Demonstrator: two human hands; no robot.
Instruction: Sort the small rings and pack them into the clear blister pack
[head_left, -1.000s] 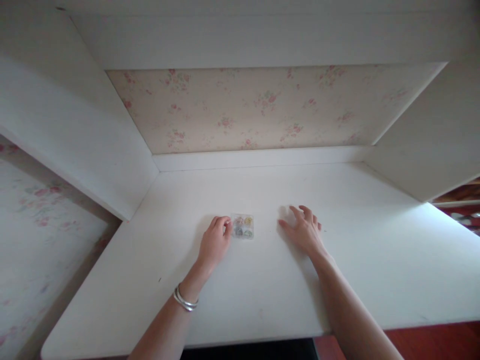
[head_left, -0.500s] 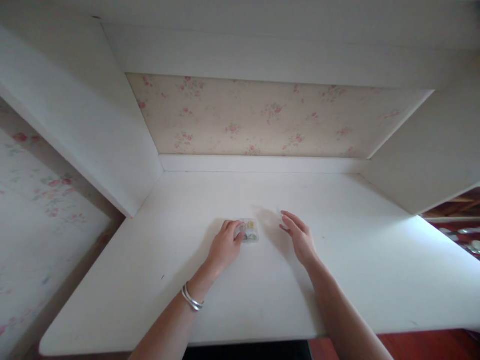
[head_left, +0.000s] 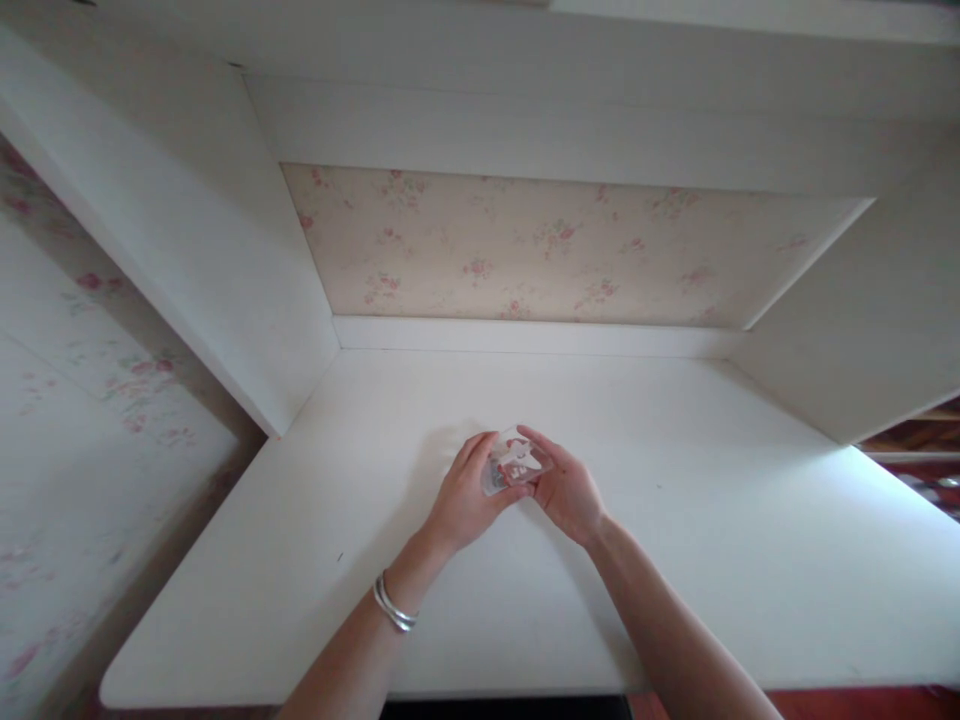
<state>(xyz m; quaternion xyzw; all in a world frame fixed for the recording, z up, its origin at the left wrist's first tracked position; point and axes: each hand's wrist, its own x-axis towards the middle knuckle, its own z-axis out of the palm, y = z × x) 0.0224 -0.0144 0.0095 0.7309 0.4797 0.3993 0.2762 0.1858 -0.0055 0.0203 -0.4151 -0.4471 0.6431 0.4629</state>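
A small clear plastic box [head_left: 516, 462] with little coloured items inside is lifted just off the white desk [head_left: 675, 560]. My left hand [head_left: 465, 500], with silver bangles on the wrist, grips its left side. My right hand [head_left: 566, 490] grips its right side, fingers curled round the far edge. The box is tilted and partly hidden by my fingers.
The desk sits in a white alcove with side panels [head_left: 187, 250] left and right and a shelf overhead. Floral wallpaper [head_left: 555, 245] covers the back wall. The desk's front edge [head_left: 480, 690] lies close below my forearms.
The box lay flat on the desk with only my left fingers at it. My right hand moved left from the desk to the box, and both hands have picked it up.
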